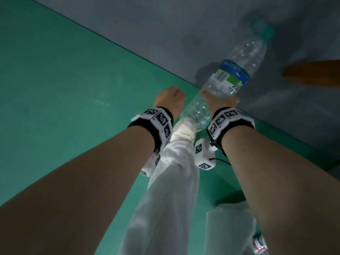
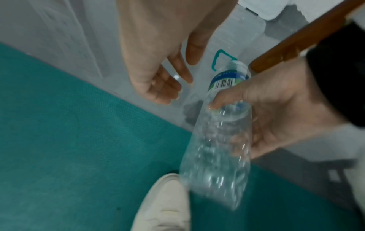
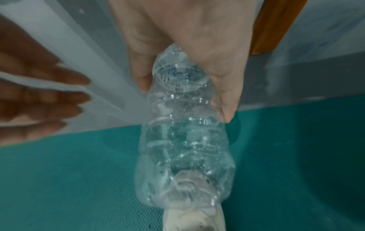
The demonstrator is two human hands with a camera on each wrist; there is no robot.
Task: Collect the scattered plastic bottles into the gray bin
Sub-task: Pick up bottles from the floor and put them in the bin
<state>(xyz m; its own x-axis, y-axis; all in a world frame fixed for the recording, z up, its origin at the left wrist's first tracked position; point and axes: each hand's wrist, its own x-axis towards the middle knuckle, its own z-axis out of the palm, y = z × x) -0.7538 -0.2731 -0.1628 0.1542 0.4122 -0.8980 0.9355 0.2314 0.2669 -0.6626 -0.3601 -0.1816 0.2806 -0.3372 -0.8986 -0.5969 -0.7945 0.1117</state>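
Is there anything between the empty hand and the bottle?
Nothing visible. The left hand hangs open just beside the bottle, which the right hand holds around its middle. Only bare floor shows through the gap.

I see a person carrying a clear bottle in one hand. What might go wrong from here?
1. The right hand grips the thin, crumpled bottle only around its middle, so it might slip or buckle.
2. The left hand holds nothing, so nothing backs up that grip.
3. Another bottle lies on the floor beside the person's leg and could be stepped on or missed. No gray bin shows in these views.
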